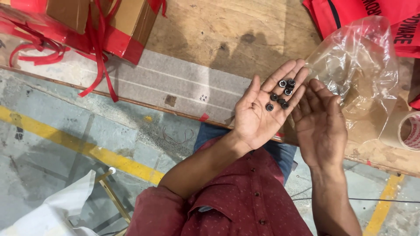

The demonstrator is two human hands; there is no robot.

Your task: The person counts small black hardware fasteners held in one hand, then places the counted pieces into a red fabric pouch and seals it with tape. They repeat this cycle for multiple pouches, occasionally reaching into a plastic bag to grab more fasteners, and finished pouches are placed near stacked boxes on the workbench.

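Observation:
My left hand (256, 111) lies palm up over the edge of the wooden table (210, 30). Several small black nuts (281, 93) rest on its fingers. Just to its right, my right hand (320, 124) is also palm up with its fingers apart and nothing in it. Its fingertips come close to my left fingers. A crumpled clear plastic bag (363, 65) lies on the table right behind my right hand.
A cardboard box (127, 19) wrapped in red tape and loose red straps stands at the table's back left. Red fabric (350, 13) lies at the back right, a tape roll (404, 131) at the right edge. Below are a concrete floor with a yellow line (87, 150) and a white bag (57, 209).

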